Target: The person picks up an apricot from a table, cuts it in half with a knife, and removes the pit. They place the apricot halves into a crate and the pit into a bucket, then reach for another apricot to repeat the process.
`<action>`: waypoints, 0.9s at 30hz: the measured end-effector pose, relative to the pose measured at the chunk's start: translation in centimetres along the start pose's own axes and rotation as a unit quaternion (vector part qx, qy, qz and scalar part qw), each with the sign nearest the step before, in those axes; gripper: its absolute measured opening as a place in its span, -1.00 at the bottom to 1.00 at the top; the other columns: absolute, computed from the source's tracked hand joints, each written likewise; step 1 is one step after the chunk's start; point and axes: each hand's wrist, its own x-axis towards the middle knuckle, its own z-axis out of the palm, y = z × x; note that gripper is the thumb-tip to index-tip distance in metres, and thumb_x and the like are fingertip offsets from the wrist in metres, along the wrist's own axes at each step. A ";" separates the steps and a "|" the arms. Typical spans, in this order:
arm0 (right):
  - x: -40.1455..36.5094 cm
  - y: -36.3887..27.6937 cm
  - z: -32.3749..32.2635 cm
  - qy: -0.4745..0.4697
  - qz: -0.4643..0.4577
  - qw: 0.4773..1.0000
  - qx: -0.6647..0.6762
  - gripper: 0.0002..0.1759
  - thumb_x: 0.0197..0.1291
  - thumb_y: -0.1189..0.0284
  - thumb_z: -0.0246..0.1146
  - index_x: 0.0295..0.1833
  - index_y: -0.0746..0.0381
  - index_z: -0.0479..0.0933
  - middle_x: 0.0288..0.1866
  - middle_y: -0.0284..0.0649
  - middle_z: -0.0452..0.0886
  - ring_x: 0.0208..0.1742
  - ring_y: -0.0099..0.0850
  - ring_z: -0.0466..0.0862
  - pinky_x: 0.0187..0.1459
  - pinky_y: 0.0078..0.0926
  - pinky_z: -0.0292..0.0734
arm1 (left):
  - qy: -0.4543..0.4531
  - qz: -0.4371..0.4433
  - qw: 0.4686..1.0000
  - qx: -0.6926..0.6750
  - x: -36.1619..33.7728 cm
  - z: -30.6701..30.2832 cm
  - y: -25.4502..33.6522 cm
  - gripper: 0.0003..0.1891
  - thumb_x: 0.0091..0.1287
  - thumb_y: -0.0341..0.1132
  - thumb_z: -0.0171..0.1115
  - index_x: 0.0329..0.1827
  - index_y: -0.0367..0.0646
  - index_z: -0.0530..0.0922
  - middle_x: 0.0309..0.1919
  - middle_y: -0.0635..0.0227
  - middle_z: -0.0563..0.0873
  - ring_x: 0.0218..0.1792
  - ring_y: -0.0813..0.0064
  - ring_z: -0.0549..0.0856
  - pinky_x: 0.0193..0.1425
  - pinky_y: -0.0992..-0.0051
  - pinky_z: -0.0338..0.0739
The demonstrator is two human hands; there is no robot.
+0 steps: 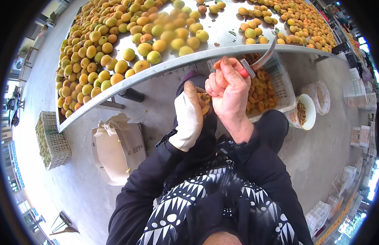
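Note:
My left hand [187, 116], in a white glove with a bare thumb tip, is closed around a cut-open apricot [204, 105] in front of my lap. Right beside it, my bare right hand [230, 87] is closed on a curved knife [266, 59] with a red handle, its blade pointing up and away to the right. The fingers of my right hand are up against the fruit; a thin pointed bit shows between the hands, too small to make out. Whole yellow-orange apricots [91, 51] lie heaped on the metal-edged table [157, 75] ahead.
Under the table edge stands a plastic crate [286, 77] of apricot halves [261, 92]. To its right are a bowl [310, 107] holding brown pits and a bucket [322, 96]. A cardboard box [112, 153] and a crate of green fruit [59, 141] stand on the left.

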 end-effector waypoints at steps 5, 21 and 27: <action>0.6 -0.2 -0.9 0.025 0.078 0.997 0.008 -0.71 0.44 0.29 0.13 -0.31 0.24 0.51 -0.74 -0.55 0.06 -0.75 -0.65 0.01 -0.62 -0.60 0.02 | -0.031 -0.042 0.998 -0.025 0.1 -0.3 0.6 -0.44 0.51 0.09 -0.08 -0.29 -0.30 0.58 -0.52 0.36 0.57 -0.56 0.61 0.48 -0.48 0.58 0.38; 3.0 -4.1 -2.0 -0.073 0.063 0.990 0.106 -0.74 0.38 0.31 0.18 -0.32 0.24 0.52 -0.74 -0.53 0.08 -0.74 -0.64 0.08 -0.57 -0.57 0.07 | -0.209 -0.111 0.962 -0.134 1.1 -2.1 1.9 -0.41 0.57 0.11 -0.27 -0.24 -0.25 0.52 -0.60 0.33 0.55 -0.65 0.60 0.45 -0.59 0.67 0.26; -3.6 -5.1 -1.2 0.018 0.004 0.878 -0.479 -0.87 0.24 0.44 0.32 -0.28 0.29 0.60 -0.65 -0.45 0.45 -0.65 -0.62 0.34 -0.57 -0.63 0.22 | -0.188 -0.048 0.973 -0.127 0.2 -1.7 1.6 -0.40 0.57 0.15 -0.26 -0.18 -0.24 0.55 -0.47 0.32 0.62 -0.51 0.60 0.54 -0.52 0.68 0.34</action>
